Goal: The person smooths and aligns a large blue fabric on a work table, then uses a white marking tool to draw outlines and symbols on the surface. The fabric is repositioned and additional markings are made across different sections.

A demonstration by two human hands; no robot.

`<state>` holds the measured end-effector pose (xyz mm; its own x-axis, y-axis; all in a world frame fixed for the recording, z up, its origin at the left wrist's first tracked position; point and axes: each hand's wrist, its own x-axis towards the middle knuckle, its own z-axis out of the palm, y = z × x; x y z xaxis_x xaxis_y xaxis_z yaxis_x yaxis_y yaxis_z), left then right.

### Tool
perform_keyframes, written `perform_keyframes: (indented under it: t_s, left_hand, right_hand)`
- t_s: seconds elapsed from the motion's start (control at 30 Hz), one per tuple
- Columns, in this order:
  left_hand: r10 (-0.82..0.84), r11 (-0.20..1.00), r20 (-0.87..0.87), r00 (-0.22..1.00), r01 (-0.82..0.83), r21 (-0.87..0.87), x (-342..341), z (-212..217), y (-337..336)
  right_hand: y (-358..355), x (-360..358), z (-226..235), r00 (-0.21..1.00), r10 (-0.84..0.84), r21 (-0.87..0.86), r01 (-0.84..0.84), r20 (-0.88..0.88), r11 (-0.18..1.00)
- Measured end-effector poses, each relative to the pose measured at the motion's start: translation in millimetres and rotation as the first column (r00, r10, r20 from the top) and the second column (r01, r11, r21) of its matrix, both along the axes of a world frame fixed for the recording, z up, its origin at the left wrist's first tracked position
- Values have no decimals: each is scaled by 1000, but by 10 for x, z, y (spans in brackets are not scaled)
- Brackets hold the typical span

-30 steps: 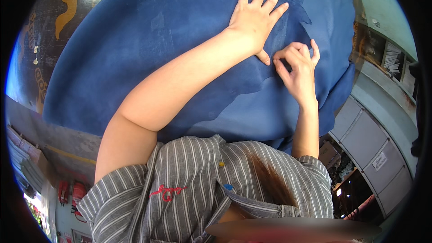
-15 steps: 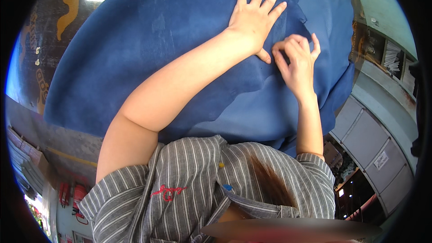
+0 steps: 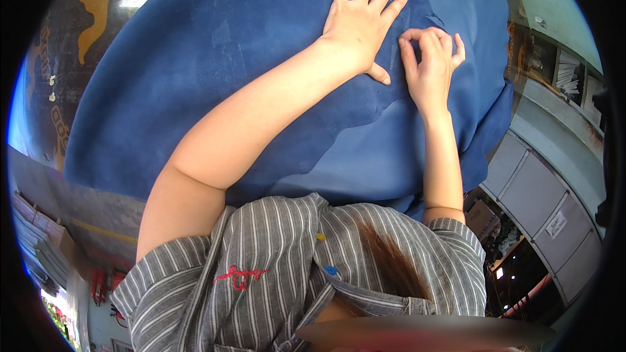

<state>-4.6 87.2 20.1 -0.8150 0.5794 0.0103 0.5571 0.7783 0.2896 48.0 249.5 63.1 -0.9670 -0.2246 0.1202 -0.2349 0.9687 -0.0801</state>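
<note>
A large blue leather hide (image 3: 163, 98) is spread out before me, its darker side up on the left. A lighter blue layer (image 3: 375, 156) shows past its ragged edge, nearer me and to the right. My left hand (image 3: 358, 23) lies flat on the dark part, fingers spread wide. Just right of it, my right hand (image 3: 429, 62) hovers at or touches the hide near that ragged edge. Its thumb and forefinger meet in a pinch, with the little finger lifted away. Whatever sits between those fingertips, if anything, is too small to make out.
A dark surface with yellow markings (image 3: 98, 6) shows beyond the hide at left. Grey cabinet panels (image 3: 548, 202) and shelves with stacked papers (image 3: 569, 77) line the right side. Red equipment (image 3: 98, 287) stands low at left, and a cardboard box (image 3: 481, 218) lies at lower right.
My right hand has moved a little farther from me, still pinched. The left hand has shifted slightly up and left, staying flat on the hide.
</note>
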Motion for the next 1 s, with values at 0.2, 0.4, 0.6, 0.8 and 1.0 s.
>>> perform_keyframes:
  t_s: [0.2,0.4,0.6,0.8,1.0]
  left_hand:
    - [-99,986,175,980,73,151,-77,116,-129]
    - [-71,985,153,986,45,168,-38,249,-190]
    - [-65,989,142,988,45,141,-53,181,-206]
    - [-90,994,220,971,76,73,-112,252,-142]
    - [-61,994,148,987,47,97,-59,252,-209]
  right_hand:
    - [-13,140,-14,975,219,-21,-220,-36,975]
    - [108,-71,4,998,-16,20,18,-58,1000]
    - [-59,48,-20,950,304,-77,-309,-68,948]
    - [358,-254,-122,988,-46,40,53,-149,998]
    - [474,-314,-227,997,-63,-245,70,35,967]
